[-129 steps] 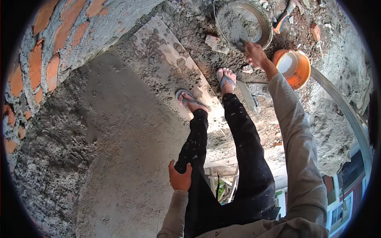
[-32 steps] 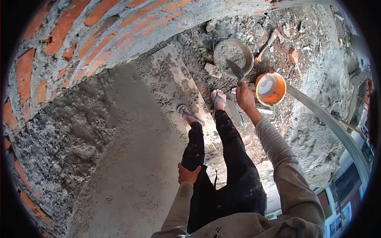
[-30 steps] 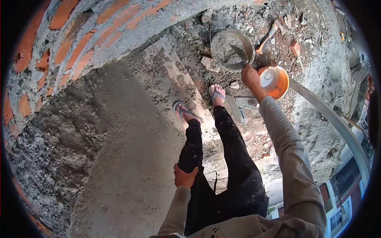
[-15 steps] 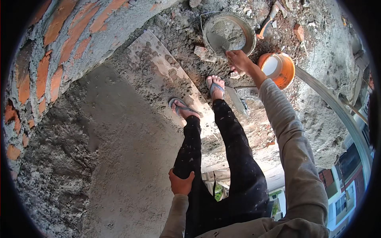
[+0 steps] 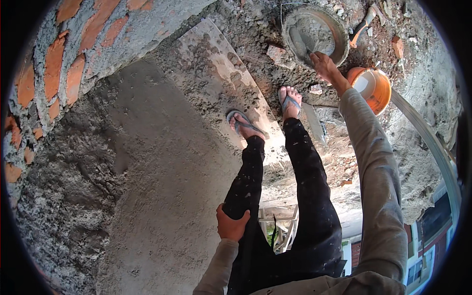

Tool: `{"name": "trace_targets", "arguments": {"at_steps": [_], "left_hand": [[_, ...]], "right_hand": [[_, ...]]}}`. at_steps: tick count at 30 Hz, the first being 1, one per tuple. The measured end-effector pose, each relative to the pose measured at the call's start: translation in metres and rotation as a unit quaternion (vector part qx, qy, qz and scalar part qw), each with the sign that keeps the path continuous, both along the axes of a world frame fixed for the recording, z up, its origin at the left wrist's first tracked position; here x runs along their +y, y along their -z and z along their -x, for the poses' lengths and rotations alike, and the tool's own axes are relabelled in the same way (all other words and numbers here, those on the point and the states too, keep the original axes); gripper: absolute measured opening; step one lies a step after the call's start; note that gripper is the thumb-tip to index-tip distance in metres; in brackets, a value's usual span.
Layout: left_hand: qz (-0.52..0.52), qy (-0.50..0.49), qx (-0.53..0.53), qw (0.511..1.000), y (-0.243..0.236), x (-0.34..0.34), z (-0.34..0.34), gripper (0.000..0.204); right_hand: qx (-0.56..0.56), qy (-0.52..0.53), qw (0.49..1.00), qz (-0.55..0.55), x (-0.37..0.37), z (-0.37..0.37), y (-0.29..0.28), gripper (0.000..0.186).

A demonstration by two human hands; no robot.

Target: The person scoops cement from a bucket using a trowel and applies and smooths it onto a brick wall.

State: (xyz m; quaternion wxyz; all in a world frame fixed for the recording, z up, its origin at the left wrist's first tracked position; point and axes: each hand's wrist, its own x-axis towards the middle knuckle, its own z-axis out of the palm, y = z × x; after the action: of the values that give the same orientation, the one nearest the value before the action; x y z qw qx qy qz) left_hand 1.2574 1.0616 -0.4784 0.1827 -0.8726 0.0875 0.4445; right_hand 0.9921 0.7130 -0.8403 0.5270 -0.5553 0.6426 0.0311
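Observation:
My right hand is closed on the handle of a trowel, whose blade is down in the grey mortar inside a mortar-crusted bucket with a wire handle. Just beside that hand, to the lower right, is an orange bucket with a whitish interior. My left hand grips my left leg around the knee, its fingers wrapped over the dark trousers. My feet are in flip-flops; the left one stands on a mortar-spattered board.
A brick wall with rough grey mortar runs along the upper left. Smooth grey mortar adjoins a rough patch on the left. A hammer-like tool and rubble lie beyond the buckets. A long straight bar extends along the right.
The view has shifted, so the buckets sit higher and further right than half a second ago. The trowel blade stays in the mortar bucket; my left hand stays on my leg.

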Motion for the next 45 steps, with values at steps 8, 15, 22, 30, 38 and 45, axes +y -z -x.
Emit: {"name": "trace_targets", "arguments": {"at_steps": [8,15,22,30,38,45], "left_hand": [[-0.031,-0.003,0.037,0.999,-0.003,-0.012,0.003,0.093],[-0.07,-0.016,0.068,0.995,-0.028,0.004,0.0,0.102],[0.082,-0.01,0.137,0.987,-0.028,0.021,0.042,0.098],[0.134,-0.007,0.057,0.989,-0.064,0.049,0.012,0.086],[0.067,0.023,0.038,0.997,-0.059,0.034,0.02,0.099],[-0.087,-0.009,0.08,0.993,-0.014,0.012,0.013,0.105]], "right_hand": [[-0.216,0.234,0.935,-0.158,0.024,0.021,-0.072,0.036],[-0.318,0.329,0.888,-0.05,0.069,-0.099,-0.27,0.033],[-0.323,0.384,0.846,0.182,0.086,-0.241,-0.422,0.035],[-0.571,0.043,0.819,0.041,0.292,-0.354,-0.669,0.037],[-0.369,0.03,0.926,-0.076,0.246,-0.179,-0.509,0.036],[0.144,0.017,0.982,0.12,0.061,-0.004,-0.136,0.031]]}}
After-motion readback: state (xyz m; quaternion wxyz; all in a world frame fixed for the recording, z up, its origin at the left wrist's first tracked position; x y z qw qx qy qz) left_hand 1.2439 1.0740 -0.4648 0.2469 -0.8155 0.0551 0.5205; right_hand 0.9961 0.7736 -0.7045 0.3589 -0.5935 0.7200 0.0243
